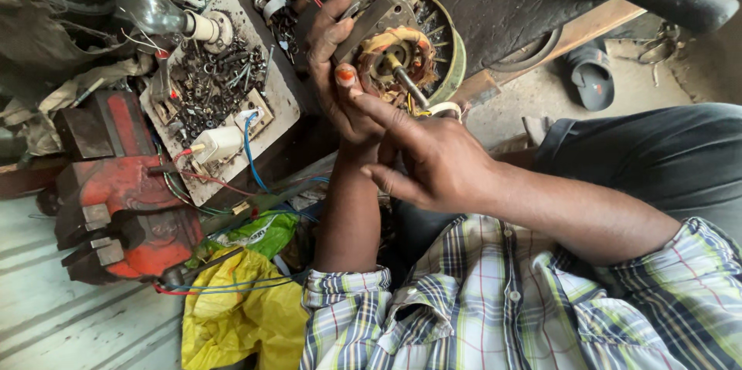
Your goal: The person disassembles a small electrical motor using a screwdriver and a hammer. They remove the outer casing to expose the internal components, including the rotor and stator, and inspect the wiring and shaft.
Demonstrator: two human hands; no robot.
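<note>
My left hand [331, 69] grips a small electric motor [398, 49] by its left side, holding it up in front of me. The motor shows copper windings, a metal end bracket and a steel shaft [410, 86] pointing toward me. My right hand [433, 157] is just below the motor, its index finger stretched out toward the windings near my left thumb; it holds nothing. Both sleeves are plaid.
A white board [270, 76] strewn with several screws and nuts lies to the left, with a bare light bulb [154, 13] at its top. A red bench vise [116, 200] sits further left. Yellow and green plastic bags [239, 308] lie below. A sandal [593, 76] rests on the floor at right.
</note>
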